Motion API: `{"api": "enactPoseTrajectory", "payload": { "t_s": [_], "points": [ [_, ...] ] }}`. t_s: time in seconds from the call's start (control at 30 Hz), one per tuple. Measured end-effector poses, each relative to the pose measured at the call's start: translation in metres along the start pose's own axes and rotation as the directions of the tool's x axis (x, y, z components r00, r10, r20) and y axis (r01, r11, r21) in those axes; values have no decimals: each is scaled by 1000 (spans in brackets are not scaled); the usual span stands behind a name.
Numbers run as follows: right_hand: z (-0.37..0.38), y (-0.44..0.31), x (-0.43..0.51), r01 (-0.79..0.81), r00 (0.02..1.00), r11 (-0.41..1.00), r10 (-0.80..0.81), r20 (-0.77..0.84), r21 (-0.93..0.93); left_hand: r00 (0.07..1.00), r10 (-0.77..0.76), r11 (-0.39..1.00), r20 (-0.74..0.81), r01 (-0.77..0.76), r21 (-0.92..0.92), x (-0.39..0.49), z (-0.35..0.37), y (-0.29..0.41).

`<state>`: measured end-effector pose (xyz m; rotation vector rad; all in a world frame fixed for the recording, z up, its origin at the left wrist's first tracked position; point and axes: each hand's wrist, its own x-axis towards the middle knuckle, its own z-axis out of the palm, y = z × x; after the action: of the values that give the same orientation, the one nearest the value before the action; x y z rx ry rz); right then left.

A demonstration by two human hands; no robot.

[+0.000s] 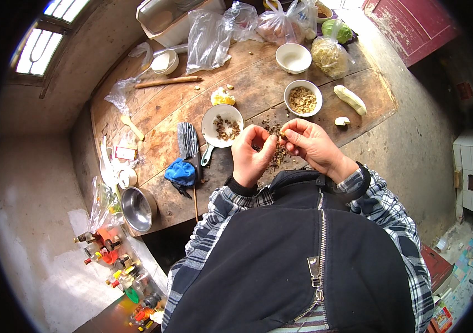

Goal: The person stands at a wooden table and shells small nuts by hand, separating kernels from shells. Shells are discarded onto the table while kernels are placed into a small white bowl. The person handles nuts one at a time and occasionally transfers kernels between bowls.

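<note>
Between the thumb and forefinger of my right hand (309,143) is a small brown nut piece (283,135). My left hand (253,154) is close beside it, thumb and forefinger tips together; whether they pinch a scrap cannot be made out. Dark shell crumbs (279,160) lie scattered on the wooden table under both hands. A white handled bowl (209,137) just left of my left hand contains some brown nut pieces (227,129). Beyond my right hand, a white bowl (287,104) is well filled with paler nut pieces (303,100).
A cleaver (188,141) lies left, its handle by a blue cloth (180,172). A steel bowl (138,210) stands at the table's left corner. Farther back are a rolling pin (167,82), a white bowl (293,57), and plastic bags (209,39). A pale elongated vegetable (350,100) lies right.
</note>
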<state>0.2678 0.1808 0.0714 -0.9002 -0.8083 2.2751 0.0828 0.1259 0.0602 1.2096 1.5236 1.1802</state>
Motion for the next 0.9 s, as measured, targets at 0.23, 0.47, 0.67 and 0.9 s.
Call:
{"api": "enactPoseTrajectory", "payload": {
  "t_s": [0.23,0.47,0.67,0.9],
  "points": [
    [1,2,1,55,995,996,-60,-80,-64,994,95,975,-53,-104,-194,-1,9,-1],
    [2,5,3,124,986,971,-144,-84,-204,986,143,974,-81,-155,-167,-1,10,-7],
    [4,5,1,142,985,949,-164,-58,-282,990,143,989,-13,-143,-43,-6,3,-2],
    [7,4,-2,101,993,966,-112,-34,-236,995,103,993,-1,-102,-56,-7,3,-4]
  ]
}}
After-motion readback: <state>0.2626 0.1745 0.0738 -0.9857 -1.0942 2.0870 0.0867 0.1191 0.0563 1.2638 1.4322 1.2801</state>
